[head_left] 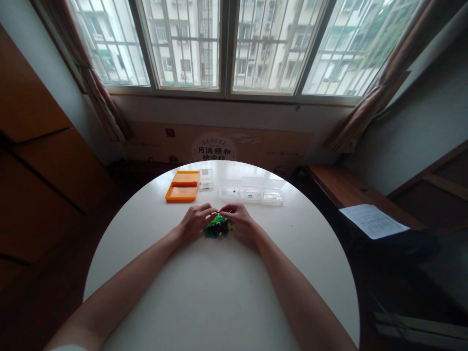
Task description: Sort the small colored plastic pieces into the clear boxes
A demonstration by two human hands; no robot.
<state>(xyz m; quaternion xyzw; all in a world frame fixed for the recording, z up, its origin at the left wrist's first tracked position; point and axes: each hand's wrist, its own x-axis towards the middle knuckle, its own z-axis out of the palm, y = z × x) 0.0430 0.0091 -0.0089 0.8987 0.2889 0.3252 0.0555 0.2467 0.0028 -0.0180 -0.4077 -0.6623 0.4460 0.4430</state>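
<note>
A heap of small green, blue, black and yellowish pieces [218, 227] lies on the white round table [204, 297]. Over its far edge, my left hand [195, 218] and my right hand [239, 216] come together at the fingertips. Both are closed in a pinch. A tiny dark spot shows between the fingertips, too small to name. The side of my right palm is near the heap's right edge, and my left fingers are beside its left edge.
Beyond my hands stand an open orange case [182, 191], a small clear box [205, 180] and a clear compartment box [234, 191] with open lids and a few tiny pieces inside. A paper sheet [373, 221] rests on a wooden bench [340, 187] at the right.
</note>
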